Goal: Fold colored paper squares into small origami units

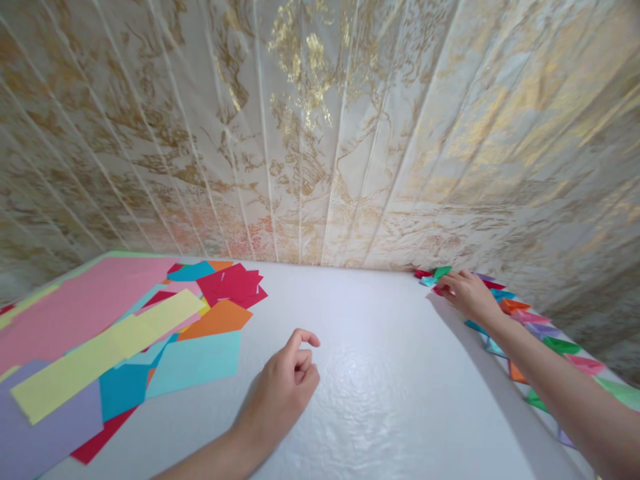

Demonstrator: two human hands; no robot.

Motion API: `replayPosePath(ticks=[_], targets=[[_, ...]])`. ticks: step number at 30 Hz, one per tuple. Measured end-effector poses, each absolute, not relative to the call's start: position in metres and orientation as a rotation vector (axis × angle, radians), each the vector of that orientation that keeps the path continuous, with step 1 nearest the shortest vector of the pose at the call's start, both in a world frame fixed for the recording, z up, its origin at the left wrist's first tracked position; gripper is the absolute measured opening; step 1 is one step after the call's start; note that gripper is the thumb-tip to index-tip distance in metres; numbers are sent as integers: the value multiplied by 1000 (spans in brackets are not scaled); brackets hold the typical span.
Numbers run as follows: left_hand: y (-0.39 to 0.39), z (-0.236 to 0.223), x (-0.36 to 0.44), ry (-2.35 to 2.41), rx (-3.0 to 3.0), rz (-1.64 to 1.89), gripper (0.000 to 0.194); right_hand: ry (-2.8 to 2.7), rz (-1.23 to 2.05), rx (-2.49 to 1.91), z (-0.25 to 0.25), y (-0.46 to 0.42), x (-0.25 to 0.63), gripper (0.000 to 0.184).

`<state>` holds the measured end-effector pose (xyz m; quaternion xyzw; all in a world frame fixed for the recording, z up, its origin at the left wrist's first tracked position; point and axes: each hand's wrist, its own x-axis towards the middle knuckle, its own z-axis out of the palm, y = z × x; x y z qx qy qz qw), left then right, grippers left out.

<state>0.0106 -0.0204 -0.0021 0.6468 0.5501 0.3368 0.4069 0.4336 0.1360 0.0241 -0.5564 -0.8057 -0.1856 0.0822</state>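
My right hand (465,293) reaches to the far right of the table. Its fingers are closed on a small red folded paper piece (439,291), mostly hidden by the fingertips. Close by, at the table's back edge, lie a green folded paper piece (442,272) and a light blue folded paper piece (427,281). My left hand (285,380) hovers or rests over the middle of the white table (370,347), I cannot tell which. Its fingers are loosely bent, the index finger stands apart from the rest, and nothing shows between them.
Flat coloured sheets, including a pink sheet (100,300), a yellow strip (110,353) and red squares (230,287), overlap on the left. Rows of folded paper pieces, such as a green one (560,345), line the right edge. A patterned curtain (310,133) hangs behind.
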Motion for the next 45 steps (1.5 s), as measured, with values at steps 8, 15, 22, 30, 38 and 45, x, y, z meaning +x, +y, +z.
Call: replayPosePath(ticks=[8, 15, 22, 30, 38, 45], targets=[[-19, -10, 10, 1387, 1603, 846, 17, -2443, -629, -1801, -6, 164, 460, 29], [-19, -9, 10, 1394, 1584, 830, 16, -2454, -626, -1790, -11, 165, 458, 12], [-19, -10, 9, 1378, 1573, 835, 14, -2467, -618, -1809, -9, 167, 457, 11], [-19, -8, 10, 1376, 1589, 835, 14, -2512, -604, -1943, -10, 172, 459, 27], [-19, -7, 10, 1384, 1598, 832, 14, -2545, -613, -1939, -7, 174, 457, 26], [-20, -8, 10, 1382, 1602, 820, 14, -2526, -609, -1961, -8, 173, 455, 28]])
